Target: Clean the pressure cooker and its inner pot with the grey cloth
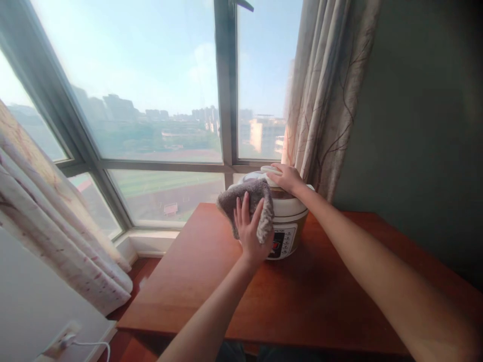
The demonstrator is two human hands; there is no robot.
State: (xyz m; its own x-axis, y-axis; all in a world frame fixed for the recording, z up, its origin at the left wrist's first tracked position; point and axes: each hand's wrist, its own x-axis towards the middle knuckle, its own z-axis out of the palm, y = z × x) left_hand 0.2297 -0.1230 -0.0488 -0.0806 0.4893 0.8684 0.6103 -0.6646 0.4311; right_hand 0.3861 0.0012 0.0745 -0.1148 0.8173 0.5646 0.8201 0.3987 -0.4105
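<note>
A white and gold rice cooker (289,221) stands at the back of a reddish wooden table (302,296), close to the window. My left hand (249,229) presses a grey fluffy cloth (256,198) flat against the cooker's left front side, fingers spread over the cloth. My right hand (287,177) rests palm down on the cooker's white lid, holding nothing. The cooker's control panel with red buttons shows just right of my left hand.
A large window (151,100) with a dark frame fills the back. Patterned curtains hang at right (324,95) and at left (49,216). A dark green wall is at the right. A wall socket with a white plug (66,339) sits low left.
</note>
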